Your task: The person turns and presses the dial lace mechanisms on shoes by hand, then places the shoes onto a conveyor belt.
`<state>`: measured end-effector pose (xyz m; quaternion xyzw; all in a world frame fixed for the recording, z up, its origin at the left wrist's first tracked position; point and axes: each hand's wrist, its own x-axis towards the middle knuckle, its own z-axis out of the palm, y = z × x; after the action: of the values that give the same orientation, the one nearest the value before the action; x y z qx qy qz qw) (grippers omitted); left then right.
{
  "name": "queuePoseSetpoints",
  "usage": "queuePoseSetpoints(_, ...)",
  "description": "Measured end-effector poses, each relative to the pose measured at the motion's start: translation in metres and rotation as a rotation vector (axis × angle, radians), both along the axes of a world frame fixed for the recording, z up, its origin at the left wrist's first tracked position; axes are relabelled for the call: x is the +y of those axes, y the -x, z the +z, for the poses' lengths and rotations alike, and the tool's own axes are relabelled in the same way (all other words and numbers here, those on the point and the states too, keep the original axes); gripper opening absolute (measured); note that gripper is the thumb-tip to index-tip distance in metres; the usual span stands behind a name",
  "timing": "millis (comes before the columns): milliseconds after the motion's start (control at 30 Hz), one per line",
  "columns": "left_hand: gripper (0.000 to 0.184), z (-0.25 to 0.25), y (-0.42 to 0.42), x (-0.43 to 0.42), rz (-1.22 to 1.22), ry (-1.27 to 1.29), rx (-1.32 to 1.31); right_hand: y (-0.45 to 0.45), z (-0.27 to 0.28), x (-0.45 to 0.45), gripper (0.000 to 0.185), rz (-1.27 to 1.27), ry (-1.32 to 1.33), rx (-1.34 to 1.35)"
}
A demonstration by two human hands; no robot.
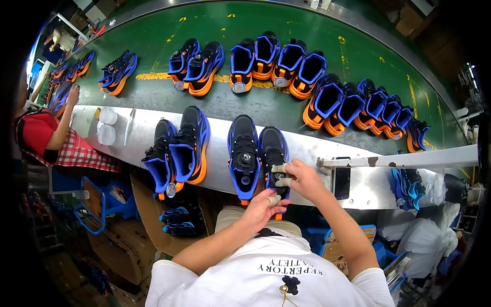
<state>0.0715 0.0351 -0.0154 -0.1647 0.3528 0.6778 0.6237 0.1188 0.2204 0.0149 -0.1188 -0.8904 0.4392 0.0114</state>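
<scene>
Your worked shoe (273,145), black and blue with an orange sole, lies on the near metal ledge (220,176), toe pointing far and heel reaching the ledge's near edge. Just beside it on the left is its matching shoe (243,148); farther left, a strip of metal surface separates that one from another pair (190,146). To the right, more metal surface runs from your right hand (304,179) toward a dark, phone-like rectangle (341,185), with a pale metal bar (399,157) extending right from above it. Your left hand (263,209) reaches in from the near left, palm partly up, its fingers slightly apart around the heel; whether they clamp it, you cannot tell from this view. Your right hand comes from the near right, bent down over the collar, two wrapped fingertips apart and touching the shoe around its dial (279,177); how firmly they grip is hidden. Beyond the ledge, a green surface (266,15) carries a row of similar shoes (311,71), curving toward the right. White cups (106,134) sit at the ledge's left part, near a person in a red top (43,130), whose hand is well apart from yours, and an open cardboard box (148,204) is below the ledge, near left
</scene>
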Motion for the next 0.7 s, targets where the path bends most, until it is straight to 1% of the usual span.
queuePoseSetpoints(67, 0.033, 0.001, 0.001, 0.001, 0.002, -0.010, 0.012, 0.001, 0.008, -0.008, 0.035, -0.106, 0.077, -0.055)
queuePoseSetpoints(167, 0.033, 0.005, -0.002, 0.002, -0.001, -0.017, 0.033, -0.001, -0.003, -0.017, 0.031, -0.187, -0.026, 0.055)
queuePoseSetpoints(267, 0.034, 0.004, -0.003, 0.006, 0.000, -0.035, 0.024, 0.000, -0.005, -0.015, 0.031, -0.171, -0.124, 0.004)
queuePoseSetpoints(367, 0.036, 0.003, -0.005, 0.004, -0.007, -0.051, 0.003, 0.000, -0.002, -0.027, 0.025, -0.216, -0.176, -0.047)
queuePoseSetpoints(467, 0.037, 0.006, -0.002, 0.007, -0.018, -0.070, -0.006, -0.008, -0.012, -0.013, 0.030, -0.188, -0.059, -0.040)
queuePoseSetpoints(567, 0.038, 0.009, -0.003, 0.008, -0.029, -0.085, 0.021, -0.002, 0.013, -0.007, 0.030, -0.180, 0.091, -0.135)
queuePoseSetpoints(633, 0.039, 0.012, -0.011, 0.010, -0.008, -0.099, 0.053, -0.010, 0.002, -0.026, 0.026, -0.277, -0.069, 0.037)
queuePoseSetpoints(667, 0.039, 0.012, -0.011, 0.009, -0.042, -0.100, 0.050, -0.013, -0.004, -0.035, 0.024, -0.318, -0.155, 0.130)
queuePoseSetpoints(700, 0.040, 0.013, -0.008, 0.010, -0.073, -0.107, 0.054, -0.015, -0.006, -0.041, 0.026, -0.363, -0.173, 0.124)
